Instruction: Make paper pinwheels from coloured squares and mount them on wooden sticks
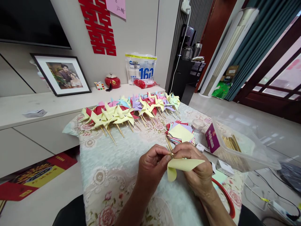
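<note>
My left hand [151, 164] and my right hand [196, 171] meet over the flowered tablecloth [110, 175], fingers pinched together at the centre of a pale yellow folded paper pinwheel [183, 164]. A thin wooden stick [168, 143] pokes up and away from between the fingertips. Just beyond my hands lies a stack of coloured paper squares [180, 132], yellow on top. At the far end of the table rests a row of several finished pinwheels [128, 113] on sticks, yellow, pink, purple and blue.
A clear plastic box [244, 147] with wooden sticks [230, 142] and a purple carton [211, 138] stands at right. A small round clear container [198, 125] sits beside the paper stack. A low white cabinet [47, 106] with a framed photo [61, 74] runs along the left.
</note>
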